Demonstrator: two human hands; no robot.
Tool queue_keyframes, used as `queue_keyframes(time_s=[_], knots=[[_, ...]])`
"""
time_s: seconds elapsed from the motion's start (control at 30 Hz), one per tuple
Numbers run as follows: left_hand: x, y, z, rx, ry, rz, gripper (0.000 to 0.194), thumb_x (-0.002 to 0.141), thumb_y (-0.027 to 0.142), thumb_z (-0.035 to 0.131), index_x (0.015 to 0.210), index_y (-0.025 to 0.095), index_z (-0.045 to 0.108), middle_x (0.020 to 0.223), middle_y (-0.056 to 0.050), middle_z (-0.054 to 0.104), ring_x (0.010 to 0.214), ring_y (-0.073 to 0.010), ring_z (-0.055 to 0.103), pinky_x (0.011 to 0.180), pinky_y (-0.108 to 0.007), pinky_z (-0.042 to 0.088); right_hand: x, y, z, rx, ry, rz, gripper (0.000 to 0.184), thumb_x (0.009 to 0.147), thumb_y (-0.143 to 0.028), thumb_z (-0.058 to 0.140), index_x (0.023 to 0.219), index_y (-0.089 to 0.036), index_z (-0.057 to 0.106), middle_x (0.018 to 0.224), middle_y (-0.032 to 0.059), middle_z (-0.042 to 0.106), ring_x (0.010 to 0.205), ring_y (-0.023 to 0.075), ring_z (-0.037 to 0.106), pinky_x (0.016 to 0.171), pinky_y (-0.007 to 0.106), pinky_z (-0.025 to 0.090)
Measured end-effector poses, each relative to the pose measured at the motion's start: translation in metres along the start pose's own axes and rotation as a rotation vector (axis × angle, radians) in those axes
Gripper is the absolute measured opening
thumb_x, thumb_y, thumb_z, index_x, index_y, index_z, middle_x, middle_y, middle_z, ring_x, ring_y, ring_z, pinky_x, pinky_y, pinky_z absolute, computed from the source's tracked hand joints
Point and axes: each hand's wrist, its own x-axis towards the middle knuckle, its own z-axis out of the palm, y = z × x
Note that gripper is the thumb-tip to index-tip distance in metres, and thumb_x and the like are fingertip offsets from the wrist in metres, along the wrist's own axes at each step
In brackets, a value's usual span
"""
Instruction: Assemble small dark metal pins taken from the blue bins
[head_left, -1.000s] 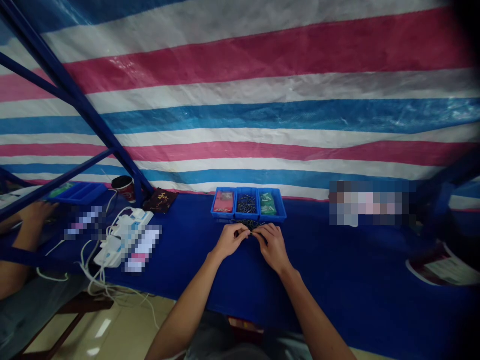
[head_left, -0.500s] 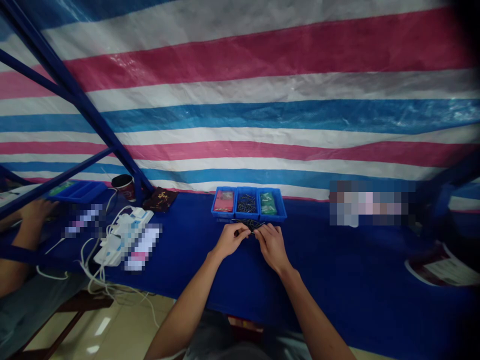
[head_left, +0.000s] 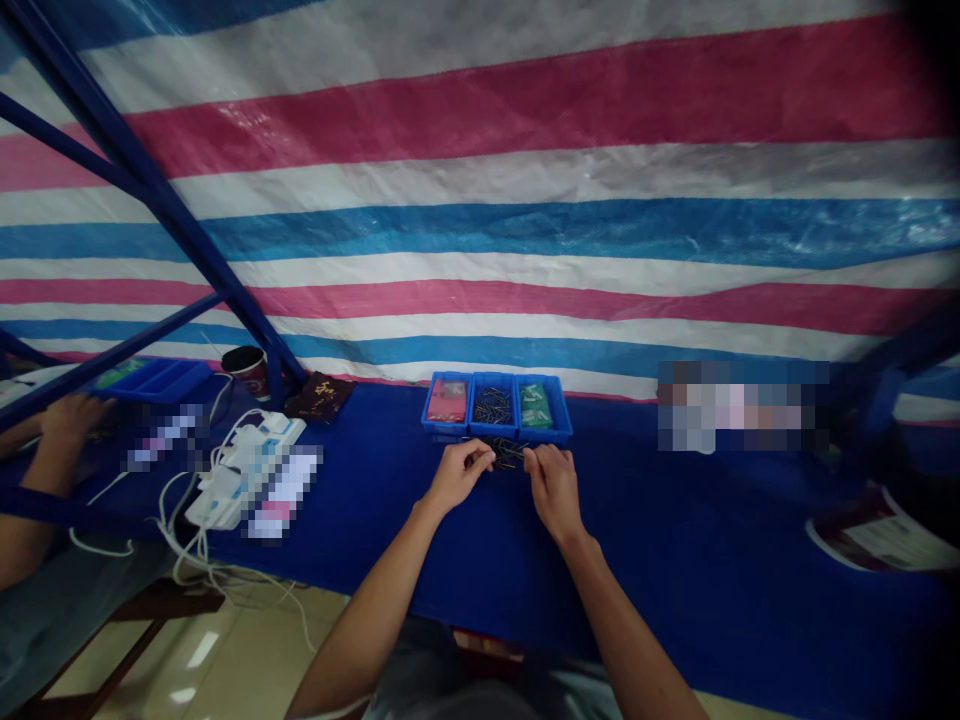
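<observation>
1. L hand (head_left: 459, 477): low center of the frame, fingers curled in tight, tips pinched. Can't tell if a pin is in them.
2. R hand (head_left: 553, 490): just right of L hand, not touching it. Fingers sit close together, bent a bit, and look like they hold nothing.
3. Pile of small dark metal pins (head_left: 504, 452): on the table btwn the two hands, just beside the fingertips. Pins lie every which way.
4. Blue table cover (head_left: 675, 530) runs across the frame. Three blue bins sit side by side on it, just above the pile.
5. Left bin (head_left: 447, 403) has a red pack, middle bin (head_left: 493, 405) has dark pins, right bin (head_left: 540, 405) has a green pack.
6. Left of the hands: white power strip (head_left: 244, 470) w/ white cords, and a paper cup (head_left: 246, 370) at the back.
7. Far left, behind a blue steel bar (head_left: 150, 262), a co-worker's hand (head_left: 73, 418) rests near a blue tray (head_left: 157, 380).
8. Striped plastic sheet (head_left: 480, 240) fills the top of the frame.
</observation>
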Motion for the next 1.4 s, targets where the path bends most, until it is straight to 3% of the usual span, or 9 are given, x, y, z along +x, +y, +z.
queue_keyframes(time_s=[0.17,0.3,0.43,0.5,0.6,0.67,0.87,1.13,1.4], knots=[[0.002,-0.007,-0.001,0.039,0.155,-0.036,0.033,0.095,0.043,0.054,0.082,0.016,0.068,0.061,0.003,0.056,0.058,-0.0120,0.046,0.060,-0.023,0.036,0.011,-0.009,-0.011,0.038,0.240,0.073,0.031,0.102,-0.044,0.047,0.095,-0.021,0.067,0.095,0.0078,0.070,0.089,0.0244,0.061,0.085,0.038,0.039],[0.004,-0.011,-0.001,0.052,0.232,-0.081,0.034,0.094,0.045,0.055,0.082,0.016,0.068,0.059,0.004,0.049,0.056,-0.0119,0.041,0.058,-0.023,0.033,0.039,-0.015,-0.010,-0.005,0.341,0.125,0.032,0.100,-0.044,0.051,0.098,-0.019,0.071,0.096,0.0098,0.070,0.085,0.0237,0.060,0.087,0.039,0.040],[0.005,-0.011,-0.001,0.034,0.241,-0.082,0.033,0.094,0.044,0.055,0.082,0.016,0.069,0.058,0.004,0.048,0.056,-0.0119,0.041,0.059,-0.023,0.032,0.068,-0.009,-0.010,-0.032,0.164,0.125,0.038,0.098,-0.046,0.049,0.110,-0.018,0.072,0.084,0.0075,0.071,0.078,0.0235,0.061,0.076,0.036,0.042],[0.005,-0.011,-0.002,0.036,0.244,-0.084,0.034,0.094,0.044,0.054,0.082,0.016,0.069,0.058,0.004,0.048,0.056,-0.0119,0.040,0.059,-0.023,0.032,0.070,-0.002,-0.015,-0.001,0.158,0.142,0.039,0.098,-0.045,0.048,0.109,-0.017,0.072,0.089,0.0082,0.072,0.076,0.0222,0.061,0.073,0.034,0.043],[0.005,-0.010,-0.002,0.031,0.233,-0.084,0.033,0.094,0.044,0.054,0.083,0.016,0.069,0.058,0.004,0.047,0.056,-0.0119,0.040,0.058,-0.023,0.031,0.050,0.014,-0.026,0.026,0.155,0.218,0.039,0.095,-0.049,0.051,0.095,-0.017,0.073,0.085,0.0087,0.072,0.069,0.0211,0.061,0.068,0.032,0.043],[0.004,-0.009,-0.001,0.026,0.219,-0.078,0.033,0.095,0.043,0.054,0.083,0.016,0.069,0.059,0.004,0.048,0.057,-0.0119,0.041,0.059,-0.023,0.032,0.024,0.024,-0.028,0.026,0.046,0.251,0.039,0.092,-0.053,0.054,0.093,-0.018,0.073,0.082,0.0078,0.072,0.068,0.0215,0.062,0.065,0.032,0.044],[0.004,-0.009,0.001,0.076,0.165,-0.057,0.033,0.095,0.043,0.053,0.083,0.017,0.068,0.058,0.004,0.047,0.057,-0.0121,0.041,0.059,-0.023,0.032,-0.033,0.035,-0.007,-0.222,0.030,0.250,0.039,0.091,-0.057,0.055,0.091,-0.020,0.067,0.078,0.0084,0.067,0.075,0.0278,0.060,0.063,0.035,0.038],[0.004,-0.012,0.001,0.093,0.137,-0.036,0.035,0.095,0.045,0.052,0.083,0.017,0.069,0.057,0.005,0.047,0.056,-0.0118,0.040,0.058,-0.023,0.030,-0.033,0.031,0.002,-0.292,0.111,0.210,0.033,0.099,-0.040,0.045,0.078,-0.022,0.062,0.074,0.0081,0.064,0.070,0.0255,0.056,0.061,0.034,0.032],[0.002,-0.001,0.002,0.045,0.075,0.023,0.029,0.097,0.042,0.052,0.098,0.019,0.068,0.066,0.003,0.055,0.059,-0.0122,0.047,0.060,-0.022,0.035,-0.021,0.022,-0.008,-0.018,0.045,0.255,0.023,0.095,-0.036,0.051,0.081,-0.021,0.063,0.078,0.0072,0.067,0.068,0.0237,0.062,0.063,0.035,0.044]])
